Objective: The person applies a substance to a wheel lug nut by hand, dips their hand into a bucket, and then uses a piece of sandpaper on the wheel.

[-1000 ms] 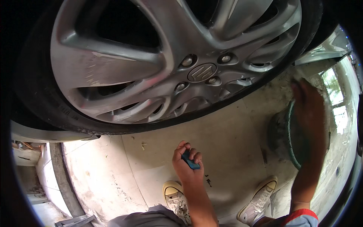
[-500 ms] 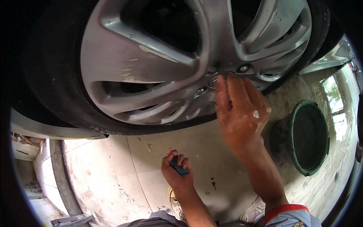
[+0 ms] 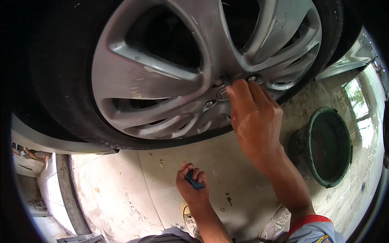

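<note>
A grey alloy car wheel point(image 3: 158, 86) with scuffed, scratched spokes fills the upper part of the head view, ringed by a black tyre point(image 3: 60, 97). My right hand point(image 3: 257, 117) is closed at the hub, fingertips close to the centre cap point(image 3: 223, 94) and a lug bolt point(image 3: 253, 78). Something small and dark shows at its fingertips, mostly hidden by the fingers. Lower down, away from the wheel, my left hand point(image 3: 193, 188) is curled around a small dark teal block point(image 3: 194, 181).
To the right a dark green bucket point(image 3: 310, 162) stands on the wet, pale tiled floor point(image 3: 162, 170). My shoes point(image 3: 279, 222) are below my arms. A low ledge point(image 3: 67, 182) runs along the left, with a grey metal piece point(image 3: 81, 239) at the lower left.
My right hand has shifted slightly left at the hub and turned a little; a pale spot on its back no longer shows. The view has shifted slightly. My left hand still holds the teal block.
</note>
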### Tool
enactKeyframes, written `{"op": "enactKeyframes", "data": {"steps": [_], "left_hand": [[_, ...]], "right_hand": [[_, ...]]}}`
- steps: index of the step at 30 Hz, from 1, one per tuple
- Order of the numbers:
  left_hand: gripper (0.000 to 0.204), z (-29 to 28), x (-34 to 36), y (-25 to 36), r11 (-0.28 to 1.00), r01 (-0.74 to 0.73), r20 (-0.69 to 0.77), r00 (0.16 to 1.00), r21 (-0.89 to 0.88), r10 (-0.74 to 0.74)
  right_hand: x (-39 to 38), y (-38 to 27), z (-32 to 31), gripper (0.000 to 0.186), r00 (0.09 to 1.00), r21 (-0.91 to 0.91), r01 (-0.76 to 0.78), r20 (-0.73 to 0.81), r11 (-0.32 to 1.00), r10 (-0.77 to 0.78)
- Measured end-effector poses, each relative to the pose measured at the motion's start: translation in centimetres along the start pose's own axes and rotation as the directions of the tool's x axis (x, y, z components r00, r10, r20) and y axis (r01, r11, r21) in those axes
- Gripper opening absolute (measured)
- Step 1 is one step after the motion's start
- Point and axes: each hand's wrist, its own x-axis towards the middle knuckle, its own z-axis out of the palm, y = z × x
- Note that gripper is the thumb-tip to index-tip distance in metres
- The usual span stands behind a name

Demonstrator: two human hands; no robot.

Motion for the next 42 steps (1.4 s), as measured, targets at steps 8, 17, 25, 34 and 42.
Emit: {"op": "enactKeyframes", "data": {"steps": [8, 17, 25, 34, 42], "left_hand": [[0.013, 0.0, -0.1, -0.1, 1.0, 0.014, 0.032, 0.999, -0.001, -0.014], [0.011, 0.2, -0.2, -1.0, 0.999, 0.043, 0.044, 0.998, 0.011, -0.043], [0.012, 0.7, -0.5, -2.2, 0.997, 0.051, 0.028, 0.998, 0.064, -0.053], [0.017, 0.9, -0.5, -4.0, 0.995, 0.074, -0.013, 0.997, 0.07, -0.074], [0.015, 1.5, -1.2, -5.6, 0.985, 0.159, 0.031, 0.986, 0.073, -0.162]], "right_hand": [[0.2, 0.2, 1.2, 0.019, 0.984, -0.084, 0.141, -0.097, 0.986, -0.149], [0.4, 0.6, 1.5, 0.019, 0.982, -0.132, 0.14, -0.108, 0.981, -0.155], [1.0, 0.6, 0.0, 0.02, 0.99, -0.038, 0.119, 0.086, 0.992, -0.115], [0.7, -1.6, 1.0, 0.027, 0.865, 0.277, -0.499, 0.221, 0.821, 0.452], [-0.3, -1.0, 0.5, 0.035, 0.628, 0.596, -0.77, 0.643, 0.23, 0.437]]}}
